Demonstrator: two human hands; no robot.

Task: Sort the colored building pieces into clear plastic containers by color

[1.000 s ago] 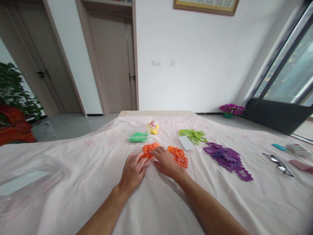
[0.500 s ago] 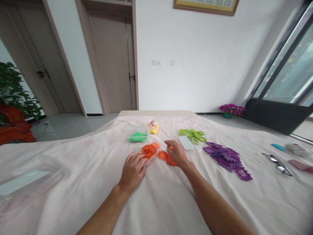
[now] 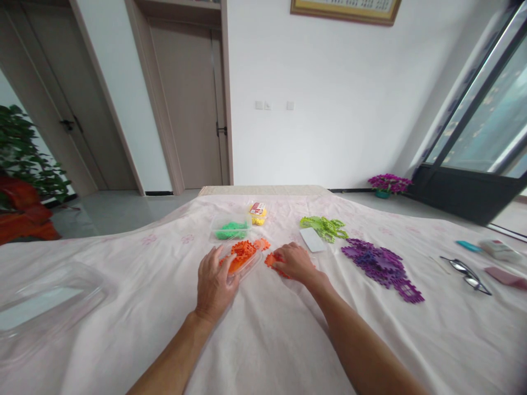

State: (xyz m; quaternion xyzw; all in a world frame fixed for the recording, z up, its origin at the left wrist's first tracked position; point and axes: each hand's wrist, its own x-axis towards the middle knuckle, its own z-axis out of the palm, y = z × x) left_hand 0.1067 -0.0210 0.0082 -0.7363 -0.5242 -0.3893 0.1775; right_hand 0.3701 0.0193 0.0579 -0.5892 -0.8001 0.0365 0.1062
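My left hand grips the near left side of a clear plastic box, its thumb over the rim. Orange interlocking puzzle pieces are heaped inside. One lighter orange piece shows at the box's far right edge; whether it lies in or beside the box I cannot tell. To the right, my right hand is lowered over a few loose orange puzzle pieces on the cloth, its fingers curled down onto them. The palm hides part of these pieces.
Behind the orange box stand a clear box of green pieces and a lidded box of yellow ones. Rightward lie a white card, lime pieces, a purple pile and glasses. A large clear container sits far left.
My left hand has shifted slightly left, and the box of orange pieces has moved with it. My right hand has come down from raised fingers onto the loose orange pieces.
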